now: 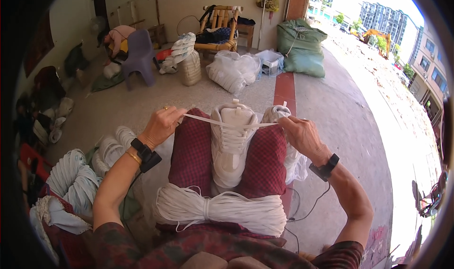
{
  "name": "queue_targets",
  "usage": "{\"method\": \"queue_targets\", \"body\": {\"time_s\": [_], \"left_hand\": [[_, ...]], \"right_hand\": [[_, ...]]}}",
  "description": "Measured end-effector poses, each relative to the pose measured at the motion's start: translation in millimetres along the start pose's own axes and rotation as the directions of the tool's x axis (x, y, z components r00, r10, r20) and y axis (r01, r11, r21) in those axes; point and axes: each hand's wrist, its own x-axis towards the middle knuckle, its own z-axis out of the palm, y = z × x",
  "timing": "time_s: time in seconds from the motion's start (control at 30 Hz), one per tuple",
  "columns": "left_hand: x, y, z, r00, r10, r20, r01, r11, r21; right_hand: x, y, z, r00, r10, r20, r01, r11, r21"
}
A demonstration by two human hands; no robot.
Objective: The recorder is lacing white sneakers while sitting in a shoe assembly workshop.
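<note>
A white sneaker (230, 148) is held between my knees, toe toward me, with lacing across its front. From its upper eyelets a flat white shoelace (203, 119) runs out to both sides. My left hand (163, 125) pinches one end of it, and my right hand (302, 134) pinches the other, so the lace is stretched nearly straight above the tongue. On my lap lies a tied bundle of white shoelaces (246, 213). Another pale shoe (276, 112) shows beyond my right knee, partly hidden by that hand.
At the left lie more lace bundles (71, 181) and white shoes (111, 149). Farther off stand a purple chair (138, 56), a white plastic sack (231, 70), and a large green sack (301, 47). A person (118, 39) bends down at the far left.
</note>
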Motion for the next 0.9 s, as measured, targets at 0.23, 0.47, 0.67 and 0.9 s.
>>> {"method": "queue_targets", "body": {"time_s": [0.23,0.47,0.67,0.9], "left_hand": [[-2.4,-6.2,2.6,0.998,-0.058,0.02,0.059,0.998,-0.036],[3.4,-7.1,3.1,0.996,-0.087,0.005,0.087,0.994,-0.07],[5.4,-1.1,-10.4,0.991,-0.13,0.029,0.132,0.988,-0.08],[-37.6,-62.1,-48.5,0.97,-0.244,0.012,0.243,0.969,0.041]], "right_hand": [[-19.7,17.5,-13.3,0.996,0.084,-0.035,-0.084,0.996,-0.012],[-40.2,38.0,-31.1,0.983,0.144,-0.112,-0.153,0.985,-0.079],[-64.9,60.2,-55.1,0.955,0.21,-0.21,-0.248,0.954,-0.171],[-110.7,108.2,-101.3,0.895,0.306,-0.324,-0.421,0.819,-0.389]]}}
